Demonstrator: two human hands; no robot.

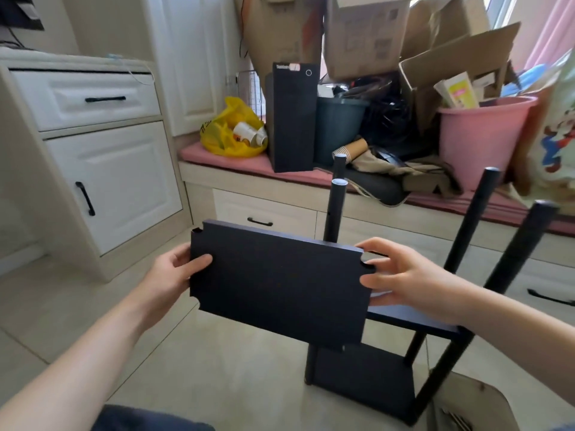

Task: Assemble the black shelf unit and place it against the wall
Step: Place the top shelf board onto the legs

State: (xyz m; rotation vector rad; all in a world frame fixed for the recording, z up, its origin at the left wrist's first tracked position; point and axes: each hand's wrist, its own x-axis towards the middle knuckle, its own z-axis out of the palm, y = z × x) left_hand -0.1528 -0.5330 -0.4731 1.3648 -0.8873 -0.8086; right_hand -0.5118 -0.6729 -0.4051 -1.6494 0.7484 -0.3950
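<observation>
A black shelf board [277, 281] with notched corners is held up in front of me, tilted down to the right. My left hand [174, 275] grips its left edge, thumb on the face. My right hand [401, 278] grips its right edge near a notch. Behind and below it stands the partly built black shelf unit [389, 362] on the floor. Two boards are fitted low on the unit. Several black poles [337, 200] rise from it above the held board.
A white cabinet [102, 169] with drawers stands at the left. A window bench [280, 194] holds a yellow bag [231, 129], a black box [292, 119], a pink bucket [479, 138] and cardboard boxes [404, 35]. A light wooden panel [476, 405] lies at the bottom right.
</observation>
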